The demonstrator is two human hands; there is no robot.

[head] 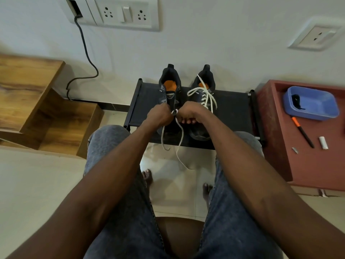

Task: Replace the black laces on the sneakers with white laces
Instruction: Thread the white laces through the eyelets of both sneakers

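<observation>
- Pale wall [205, 43] behind, with a socket plate [119, 14] at top and a dark cable [87, 53] running down from it; a second socket [317, 35] sits to the right.
- Below the wall, a low black rack [233, 116] stands on a tiled floor [175, 176], with two dark sneakers side by side on top, heels to the wall.
- Right sneaker [202, 101] is threaded with a white lace whose loose loops lie over its tongue.
- Left sneaker [169, 92] shows bare upper eyelets and an orange insole.
- Left hand [158, 114] and right hand [188, 114] meet at the lower eyelets of the left sneaker, both with fingers curled, pinching a white lace [175, 114] between them.
- Two ends of that lace hang down past the rack's front edge toward the floor.
- Right of the rack, a red cabinet [276, 165] carries a blue tub [311, 103] with a black lace [296, 100] in it.
- On the cabinet, near the tub, lie an orange-tipped pen [303, 132], a small white piece [323, 143] and a small metal bit [295, 150].
- Wooden shelving [37, 101] stands at left.
- Person sits with jeans-clad knees [108, 135] apart, bare toes on the floor.
</observation>
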